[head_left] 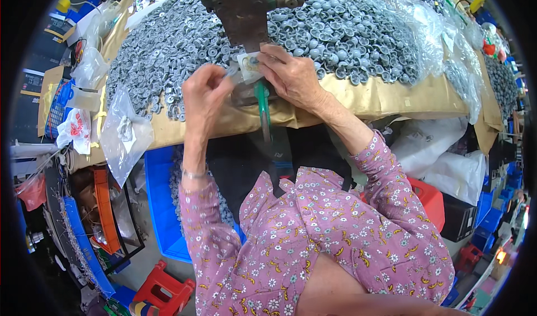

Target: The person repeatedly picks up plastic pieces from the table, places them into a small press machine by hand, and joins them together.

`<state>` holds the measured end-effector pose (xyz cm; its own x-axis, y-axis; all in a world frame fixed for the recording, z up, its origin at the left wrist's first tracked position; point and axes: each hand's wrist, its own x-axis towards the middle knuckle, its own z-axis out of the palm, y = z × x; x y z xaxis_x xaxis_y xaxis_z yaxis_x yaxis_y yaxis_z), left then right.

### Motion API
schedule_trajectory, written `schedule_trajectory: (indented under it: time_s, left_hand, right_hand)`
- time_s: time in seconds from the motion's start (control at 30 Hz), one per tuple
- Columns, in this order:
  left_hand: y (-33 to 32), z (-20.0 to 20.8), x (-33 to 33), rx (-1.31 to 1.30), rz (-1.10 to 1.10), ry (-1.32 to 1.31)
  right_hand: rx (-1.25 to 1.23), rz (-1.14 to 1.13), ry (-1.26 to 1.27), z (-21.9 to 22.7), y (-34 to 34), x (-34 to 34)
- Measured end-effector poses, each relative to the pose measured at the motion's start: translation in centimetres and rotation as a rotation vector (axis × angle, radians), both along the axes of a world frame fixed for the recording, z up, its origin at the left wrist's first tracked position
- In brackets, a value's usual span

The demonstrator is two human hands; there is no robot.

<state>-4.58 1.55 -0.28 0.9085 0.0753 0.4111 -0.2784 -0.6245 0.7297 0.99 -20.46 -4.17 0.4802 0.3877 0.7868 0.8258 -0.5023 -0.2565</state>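
Note:
A dark metal bench press point(243, 22) stands at the table's edge in front of me. Below its ram is a whitish square plate point(251, 68) with a small round mark or part in the middle. My left hand point(206, 89) is closed in a pinch just left of the plate, with a small grey plastic piece point(231, 69) at its fingertips. My right hand point(295, 76) reaches the plate from the right, fingers bent and closed at its edge; what they grip, if anything, is hidden. Beneath them a green-coated handle point(263, 106) points down toward me.
Left of the press lies a heap of grey ring-like parts point(168, 55); grey cup-shaped parts point(347, 33) are piled on the right. Clear plastic bags point(127, 134) hang over the table edge. A blue bin point(162, 215) and a red stool point(162, 288) stand below.

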Motion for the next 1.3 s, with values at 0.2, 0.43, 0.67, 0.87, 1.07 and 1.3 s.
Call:
schedule_trajectory:
  time_s: [0.2,0.43,0.67,0.87,1.07,1.3]
  left_hand:
    - [-2.4,0.5,3.9,-0.106,-0.193,0.025]
    - [-1.7,0.7,3.8,-0.056,-0.176,0.059]
    - [-3.0,1.9,5.6,0.143,-0.265,0.107]
    - [2.2,-0.9,4.9,0.123,-0.16,0.038]
    - [-2.1,0.7,7.1,-0.035,-0.269,0.291]
    - [0.0,-0.6,6.9,-0.117,-0.249,0.236]
  right_hand:
    - [-0.001,-0.021,0.077,0.5,0.3,-0.5]
    - [-0.032,-0.016,0.183,0.5,0.6,-1.1]
    - [-0.055,-0.114,-0.053,-0.4,-1.1,-0.2]
    - [0.534,0.025,0.252,1.7,1.8,6.7]
    - [1.383,0.635,1.361,12.9,0.0,16.4]
    - [1.116,0.535,0.43,21.4,5.8,7.5]
